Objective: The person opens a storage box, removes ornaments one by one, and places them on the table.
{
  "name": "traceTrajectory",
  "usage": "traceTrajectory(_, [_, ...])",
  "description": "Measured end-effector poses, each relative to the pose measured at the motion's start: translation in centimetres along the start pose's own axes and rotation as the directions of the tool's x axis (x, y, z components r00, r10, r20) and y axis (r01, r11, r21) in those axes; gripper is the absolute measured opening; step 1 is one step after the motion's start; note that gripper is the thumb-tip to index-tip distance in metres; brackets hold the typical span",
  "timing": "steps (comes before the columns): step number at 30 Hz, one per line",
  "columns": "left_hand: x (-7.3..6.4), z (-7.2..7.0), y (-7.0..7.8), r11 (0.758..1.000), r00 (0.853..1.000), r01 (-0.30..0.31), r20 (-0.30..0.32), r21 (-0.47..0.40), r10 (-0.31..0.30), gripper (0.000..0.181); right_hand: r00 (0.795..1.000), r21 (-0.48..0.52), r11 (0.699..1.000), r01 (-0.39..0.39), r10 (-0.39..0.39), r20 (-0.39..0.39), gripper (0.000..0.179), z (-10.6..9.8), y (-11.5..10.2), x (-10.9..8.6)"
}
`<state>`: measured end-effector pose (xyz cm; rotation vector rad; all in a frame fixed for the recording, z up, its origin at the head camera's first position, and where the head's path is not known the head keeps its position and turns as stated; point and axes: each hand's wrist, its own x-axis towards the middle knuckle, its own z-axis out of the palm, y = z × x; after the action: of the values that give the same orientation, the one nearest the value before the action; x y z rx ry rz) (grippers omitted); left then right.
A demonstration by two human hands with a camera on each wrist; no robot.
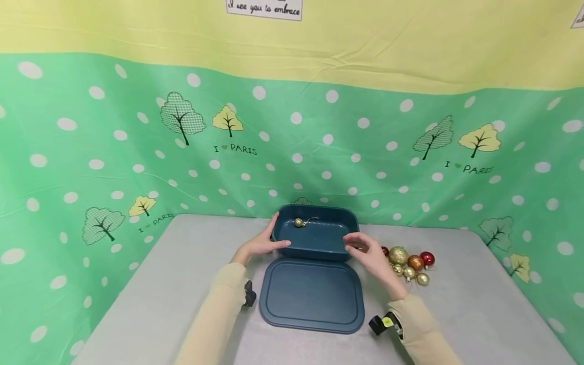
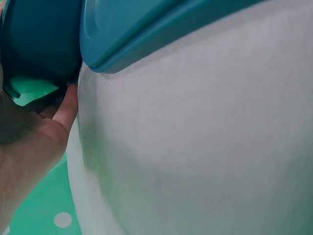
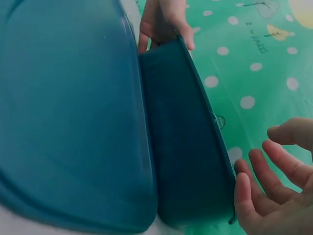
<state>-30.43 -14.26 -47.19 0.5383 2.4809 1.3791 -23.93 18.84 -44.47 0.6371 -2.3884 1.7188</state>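
A dark blue rectangular box (image 1: 319, 254) stands without its lid near the back of the table. One small gold bauble (image 1: 298, 222) with a string lies inside it, toward the back left. My left hand (image 1: 261, 243) holds the box's left end, thumb over the front rim and fingers along the side; the right wrist view also shows this left hand (image 3: 166, 22) at the far end. Over the box's right front corner hovers my right hand (image 1: 370, 256), its fingers loosely bent and apart, nothing between them in the right wrist view. The matching blue lid (image 1: 312, 296) lies flat in front of the box.
Right of the box sits a cluster of baubles: a large glittery gold one (image 1: 398, 255), an orange one (image 1: 415, 262), a red one (image 1: 427, 258) and several small gold ones. A green dotted curtain (image 1: 283, 137) hangs behind the grey-white table (image 1: 191, 253).
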Motion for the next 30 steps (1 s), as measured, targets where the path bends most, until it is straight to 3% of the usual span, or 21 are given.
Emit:
traceTrajectory(7, [-0.2,-0.1,0.0,1.000,1.000,-0.014,0.003,-0.015,0.014,0.101,0.999,-0.008,0.999,-0.035,0.035,-0.016,0.026,0.6,-0.8,1.3])
traceTrajectory(14, [-0.2,-0.1,-0.2,1.000,1.000,-0.003,-0.003,-0.013,0.003,0.105,0.998,-0.010,0.998,-0.060,0.060,0.026,0.024,1.1,-2.2,3.2])
traceTrajectory(18, [-0.1,-0.1,-0.2,1.000,1.000,0.017,-0.003,-0.013,-0.017,0.105,0.994,-0.031,0.994,-0.103,0.104,0.039,0.025,1.6,-1.4,4.4])
traceTrajectory(21, [-0.1,-0.1,-0.2,1.000,1.000,0.015,-0.001,-0.008,-0.015,0.104,0.992,-0.067,0.991,-0.120,0.123,0.037,0.025,2.0,0.4,5.4])
traceTrajectory(30, [-0.1,0.0,-0.3,1.000,1.000,0.011,-0.013,-0.014,-0.011,0.105,0.987,-0.090,0.987,-0.136,0.144,0.078,0.023,3.5,1.3,7.5])
